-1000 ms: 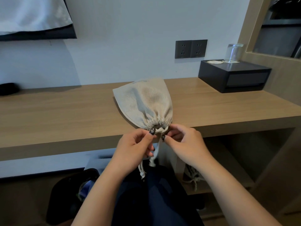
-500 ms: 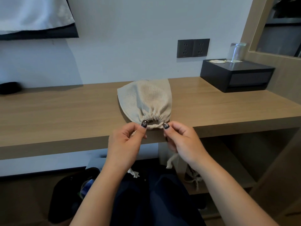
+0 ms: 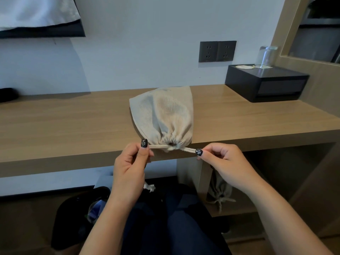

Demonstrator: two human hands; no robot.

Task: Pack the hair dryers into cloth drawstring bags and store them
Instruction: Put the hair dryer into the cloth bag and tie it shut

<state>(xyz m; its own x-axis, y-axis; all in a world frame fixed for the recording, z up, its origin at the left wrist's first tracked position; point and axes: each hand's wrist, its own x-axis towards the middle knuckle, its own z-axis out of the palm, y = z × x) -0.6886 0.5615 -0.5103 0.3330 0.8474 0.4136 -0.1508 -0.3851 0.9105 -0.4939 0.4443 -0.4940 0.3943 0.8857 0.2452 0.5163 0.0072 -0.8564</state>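
A long wooden desk [image 3: 73,122] runs from 9 o'clock to 3 o'clock. On it lies a full cloth bag [image 3: 163,115], near the front edge. The bag's long side runs from 12 o'clock to 6 o'clock, and its bunched-up mouth points at 6 o'clock, toward the person. The left hand [image 3: 128,164] pinches the drawstring [image 3: 158,146] on the 9 o'clock side. The right hand [image 3: 224,159] pinches the string's other end on the 3 o'clock side. At 2 o'clock sits a black box [image 3: 266,83] with an upside-down glass [image 3: 265,57] on top.
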